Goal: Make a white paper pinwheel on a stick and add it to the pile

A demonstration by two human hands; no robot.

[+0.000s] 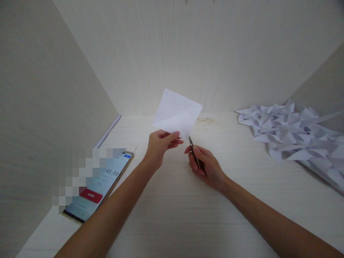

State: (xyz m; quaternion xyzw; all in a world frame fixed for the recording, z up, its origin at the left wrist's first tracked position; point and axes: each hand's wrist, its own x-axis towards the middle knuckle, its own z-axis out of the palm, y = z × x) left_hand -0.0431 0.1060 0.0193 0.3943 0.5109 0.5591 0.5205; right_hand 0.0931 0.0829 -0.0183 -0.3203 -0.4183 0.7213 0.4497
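Nearest the camera, at the left edge of the pale wooden desk [172,215], one smartphone [99,186] was seen lying flat, its screen lit with a timer and a red button; part of it was blurred out. Further in, two bare forearms were stretched over the desk. The right hand [205,166] was closed around one small pair of scissors [194,152], the blades pointed up toward the paper; whether the blades were parted could not be told. The left hand [161,143] was raised just beside it, its fingers [174,135] pinched shut on the lower edge of one white sheet of paper [177,113], held in the air above the desk and folded, a lighter flap showing at its lower corner. The sheet was judged to be light, thin and floppy, easily creased or torn, and best gripped near the edge close to the blades. Farther off at the right, a heap of white paper cuttings [295,134] was spread against the wall, too many and too overlapped to be counted.
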